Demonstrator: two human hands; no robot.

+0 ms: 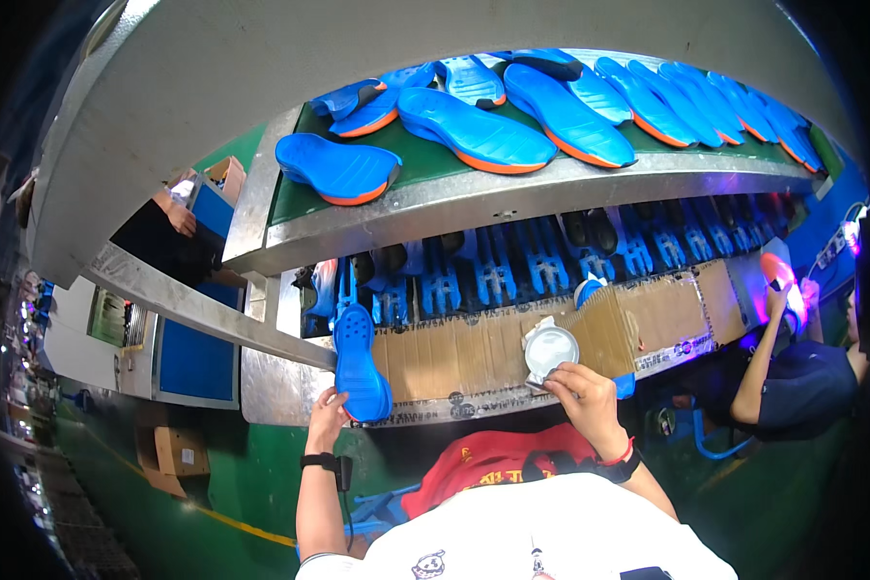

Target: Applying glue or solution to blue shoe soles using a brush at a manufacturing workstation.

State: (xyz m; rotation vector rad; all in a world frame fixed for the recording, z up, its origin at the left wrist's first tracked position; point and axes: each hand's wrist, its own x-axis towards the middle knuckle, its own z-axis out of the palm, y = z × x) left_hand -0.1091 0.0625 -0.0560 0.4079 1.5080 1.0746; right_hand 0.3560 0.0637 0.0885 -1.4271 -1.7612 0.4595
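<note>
My left hand grips the near end of a blue shoe sole, thumb and fingers at its left edge. The sole points away from me, with a cluster of small holes at its far end. My right hand is closed in a pinch at the near rim of a round white dish. A small thin thing seems to lie at those fingertips, too small to name. The dish stands on a cardboard-covered ledge and has pale contents.
Above the ledge, several blue soles with orange edges lie on a green conveyor belt. A row of blue racks holds dark shoes below it. A metal bar crosses at left. Another person sits at right; another person's hand shows at left.
</note>
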